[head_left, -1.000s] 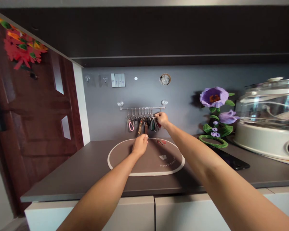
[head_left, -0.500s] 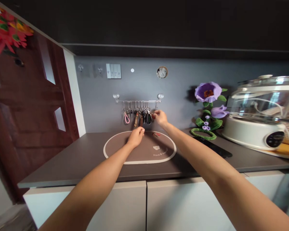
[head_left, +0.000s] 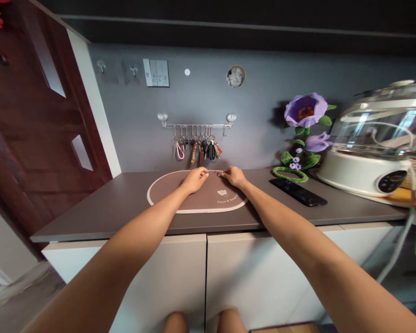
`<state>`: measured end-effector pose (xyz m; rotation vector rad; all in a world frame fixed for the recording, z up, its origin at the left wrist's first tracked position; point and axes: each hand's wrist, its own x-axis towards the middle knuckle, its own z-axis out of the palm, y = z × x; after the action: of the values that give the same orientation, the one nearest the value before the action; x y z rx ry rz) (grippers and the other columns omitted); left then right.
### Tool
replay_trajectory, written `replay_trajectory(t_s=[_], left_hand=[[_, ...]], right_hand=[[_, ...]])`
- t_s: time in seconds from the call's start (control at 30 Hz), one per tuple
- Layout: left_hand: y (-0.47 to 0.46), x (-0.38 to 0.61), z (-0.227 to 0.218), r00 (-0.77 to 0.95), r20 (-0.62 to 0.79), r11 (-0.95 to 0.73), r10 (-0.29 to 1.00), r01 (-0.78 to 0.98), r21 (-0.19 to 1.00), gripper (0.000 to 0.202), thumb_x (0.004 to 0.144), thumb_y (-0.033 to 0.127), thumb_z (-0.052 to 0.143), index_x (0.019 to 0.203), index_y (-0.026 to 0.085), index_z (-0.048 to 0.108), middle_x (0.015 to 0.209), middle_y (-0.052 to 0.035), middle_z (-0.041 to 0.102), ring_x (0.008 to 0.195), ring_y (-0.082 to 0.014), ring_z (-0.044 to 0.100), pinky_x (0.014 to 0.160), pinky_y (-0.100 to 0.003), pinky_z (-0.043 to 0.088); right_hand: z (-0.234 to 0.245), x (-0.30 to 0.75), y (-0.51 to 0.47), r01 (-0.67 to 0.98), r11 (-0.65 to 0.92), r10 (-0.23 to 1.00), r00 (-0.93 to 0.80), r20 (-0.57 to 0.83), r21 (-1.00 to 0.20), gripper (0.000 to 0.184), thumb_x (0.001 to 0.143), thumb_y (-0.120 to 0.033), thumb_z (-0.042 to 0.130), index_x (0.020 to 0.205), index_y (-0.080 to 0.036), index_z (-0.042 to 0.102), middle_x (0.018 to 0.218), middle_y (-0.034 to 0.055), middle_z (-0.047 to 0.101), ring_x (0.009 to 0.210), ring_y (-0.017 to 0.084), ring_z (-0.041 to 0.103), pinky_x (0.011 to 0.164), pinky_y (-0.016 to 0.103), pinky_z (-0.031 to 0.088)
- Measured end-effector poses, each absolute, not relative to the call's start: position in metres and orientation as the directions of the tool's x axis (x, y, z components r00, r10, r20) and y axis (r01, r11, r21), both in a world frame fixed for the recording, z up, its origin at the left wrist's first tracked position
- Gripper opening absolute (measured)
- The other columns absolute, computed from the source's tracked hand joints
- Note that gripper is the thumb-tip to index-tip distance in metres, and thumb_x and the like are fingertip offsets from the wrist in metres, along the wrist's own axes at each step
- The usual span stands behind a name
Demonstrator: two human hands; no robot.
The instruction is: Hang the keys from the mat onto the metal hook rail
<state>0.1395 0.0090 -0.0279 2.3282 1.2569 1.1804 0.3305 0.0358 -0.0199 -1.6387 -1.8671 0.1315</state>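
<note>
Both hands have come down from the key rail since a moment ago, and the person's head has tipped lower. The left hand (head_left: pixel 194 180) and right hand (head_left: pixel 234 176) now sit close together over the far edge of a brown oval placemat (head_left: pixel 208 200), which lies on the grey table (head_left: pixel 90 208). Between them is a small metal piece (head_left: pixel 218 173), too small to identify, and the right fingers (head_left: pixel 226 172) are pinched closed at its end. The left fingers (head_left: pixel 204 173) are curled inward, just apart from it; whether they hold anything, I cannot tell.

Above the table, a bunch of keys and key fobs (head_left: pixel 201 150) hangs from a metal rail (head_left: pixel 194 125) on the grey wall, not touching either hand. To the right of the placemat, a black phone (head_left: pixel 298 192) lies flat on the table, well apart from the right hand. Behind it stands a purple felt flower (head_left: pixel 305 111), and further right sits a white cooker with a glass lid (head_left: pixel 364 175).
</note>
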Motion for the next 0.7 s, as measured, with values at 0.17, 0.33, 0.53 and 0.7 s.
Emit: replay_trajectory(t_s=[0.17, 0.33, 0.53, 0.7], left_hand=[[0.01, 0.139, -0.029, 0.303, 0.532, -0.585, 0.791, 0.628, 0.513, 0.021, 0.079, 0.024, 0.047, 0.094, 0.014, 0.059, 0.086, -0.0048, 0.064, 0.076, -0.0127, 0.058, 0.073, -0.024, 0.044], [0.009, 0.14, -0.028, 0.304, 0.518, -0.571, 0.8, 0.652, 0.499, 0.021, 0.079, 0.022, 0.047, 0.094, 0.014, 0.059, 0.088, -0.0052, 0.064, 0.08, -0.013, 0.058, 0.075, -0.023, 0.044], [0.008, 0.139, -0.026, 0.316, 0.524, -0.581, 0.791, 0.657, 0.481, 0.02, 0.079, 0.021, 0.047, 0.092, 0.013, 0.06, 0.088, -0.0056, 0.064, 0.08, -0.0135, 0.058, 0.075, -0.024, 0.044], [0.01, 0.139, -0.027, 0.313, 0.531, -0.585, 0.787, 0.652, 0.483, 0.019, 0.078, 0.02, 0.048, 0.091, 0.013, 0.06, 0.086, -0.0056, 0.065, 0.079, -0.0138, 0.058, 0.075, -0.025, 0.044]], right_hand=[[-0.022, 0.328, 0.042, 0.88, 0.222, 0.926, -0.055, 0.374, -0.419, 0.025, 0.066, -0.042, 0.063, 0.068, -0.017, 0.068, 0.064, 0.0056, 0.064, 0.059, 0.014, 0.055, 0.055, 0.023, 0.035], [-0.022, 0.327, 0.047, 0.911, 0.19, 0.928, -0.046, 0.369, -0.367, 0.019, 0.069, -0.033, 0.062, 0.067, -0.015, 0.069, 0.059, 0.0067, 0.063, 0.059, 0.015, 0.055, 0.056, 0.024, 0.034], [-0.018, 0.328, 0.044, 0.919, 0.201, 0.926, -0.065, 0.371, -0.34, 0.022, 0.072, -0.032, 0.059, 0.062, -0.014, 0.067, 0.055, 0.0069, 0.06, 0.058, 0.016, 0.054, 0.056, 0.025, 0.033], [-0.016, 0.327, 0.038, 0.929, 0.23, 0.918, -0.109, 0.382, -0.288, 0.026, 0.077, -0.03, 0.053, 0.06, -0.013, 0.065, 0.058, 0.0085, 0.061, 0.06, 0.016, 0.054, 0.056, 0.025, 0.032]])
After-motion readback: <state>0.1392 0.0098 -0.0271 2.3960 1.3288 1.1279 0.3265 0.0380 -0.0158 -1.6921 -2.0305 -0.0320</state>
